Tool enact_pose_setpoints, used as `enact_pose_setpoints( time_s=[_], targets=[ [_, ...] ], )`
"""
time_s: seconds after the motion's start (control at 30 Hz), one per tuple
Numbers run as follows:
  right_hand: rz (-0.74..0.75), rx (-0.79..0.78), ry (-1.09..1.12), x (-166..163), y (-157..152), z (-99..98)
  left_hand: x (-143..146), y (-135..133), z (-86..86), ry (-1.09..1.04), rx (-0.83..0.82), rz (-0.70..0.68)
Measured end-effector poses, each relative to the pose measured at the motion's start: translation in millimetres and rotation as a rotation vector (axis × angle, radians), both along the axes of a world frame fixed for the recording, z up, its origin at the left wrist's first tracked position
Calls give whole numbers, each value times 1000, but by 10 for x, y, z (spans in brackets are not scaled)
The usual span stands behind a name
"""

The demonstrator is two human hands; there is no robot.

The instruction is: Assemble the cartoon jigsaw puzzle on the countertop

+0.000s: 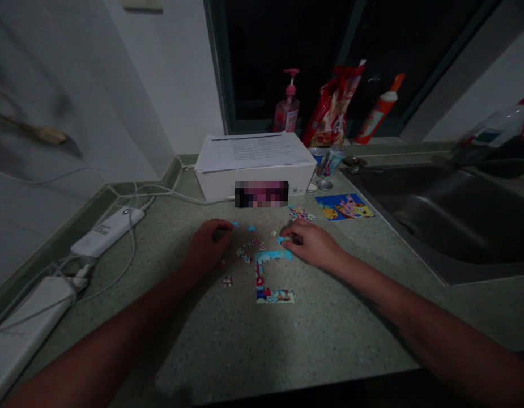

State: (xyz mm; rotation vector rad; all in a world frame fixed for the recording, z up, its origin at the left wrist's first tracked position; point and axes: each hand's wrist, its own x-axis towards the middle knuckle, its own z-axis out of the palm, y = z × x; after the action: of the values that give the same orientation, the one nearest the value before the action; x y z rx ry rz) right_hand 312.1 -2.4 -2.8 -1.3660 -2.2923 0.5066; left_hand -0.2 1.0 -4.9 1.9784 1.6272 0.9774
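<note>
The counter (329, 328) is speckled grey-green — the puzzle (274, 295) blue-edged, the box (219, 184) white.

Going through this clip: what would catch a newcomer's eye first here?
The left hand and right hand rest on the dim counter, either side of loose puzzle pieces. Nearer the camera lies a half-built puzzle frame; a white box stands behind.

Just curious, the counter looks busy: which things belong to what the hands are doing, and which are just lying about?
In use: left hand, right hand, loose puzzle pieces, joined puzzle edge, picture card.
Lying about: white box, pump bottle, snack bag, orange bottle, sink, white chargers.
</note>
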Motion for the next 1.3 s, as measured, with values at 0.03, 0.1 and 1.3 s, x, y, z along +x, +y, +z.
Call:
enact_pose_setpoints(
  time_s=[0.03,0.1,1.3],
  targets=[
    [-2,-1,4,-1,6,-3,0,2,-5,-3,3,-1],
    [-7,-4,11,-6,17,-5,0,7,-13,-11,7,0],
    [59,-564,390,289,-25,38,-10,-2,-16,4,-23,14]
  ],
)
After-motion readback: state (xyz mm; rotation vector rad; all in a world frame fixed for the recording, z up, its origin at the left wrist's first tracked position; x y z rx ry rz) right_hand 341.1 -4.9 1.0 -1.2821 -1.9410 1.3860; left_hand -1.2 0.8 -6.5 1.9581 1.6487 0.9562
